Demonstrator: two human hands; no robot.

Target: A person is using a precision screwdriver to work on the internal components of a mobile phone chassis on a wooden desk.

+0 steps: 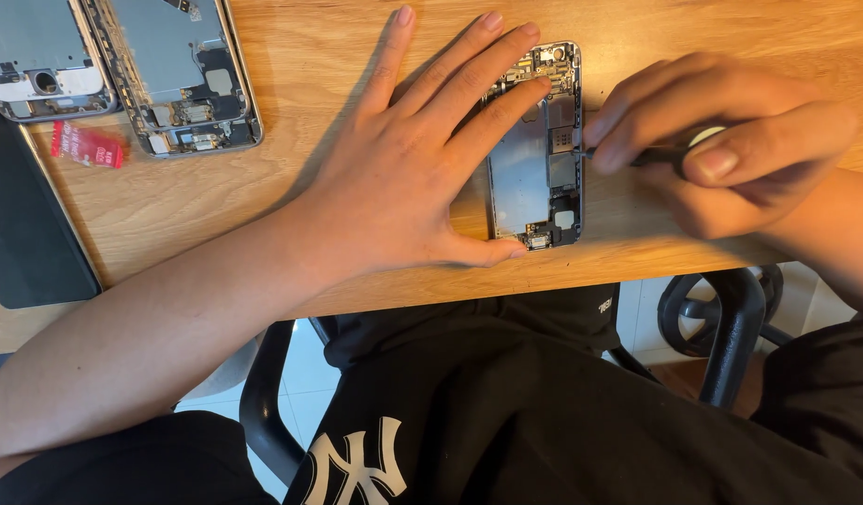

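Note:
An opened phone body (543,159) lies face-up on the wooden table (310,75), its circuit boards and metal shield exposed. My left hand (422,178) lies flat over its left side, fingers spread, thumb pressing its lower edge. My right hand (721,140) is closed around a small dark screwdriver (660,154) with a pale cap. The screwdriver's tip touches the phone's right edge near the middle.
Two more opened phone shells (179,75) (38,56) lie at the table's far left, with a small red packet (87,145) beside them. A dark flat pad (29,234) overhangs the left edge. A black chair armrest (731,318) sits below the table edge.

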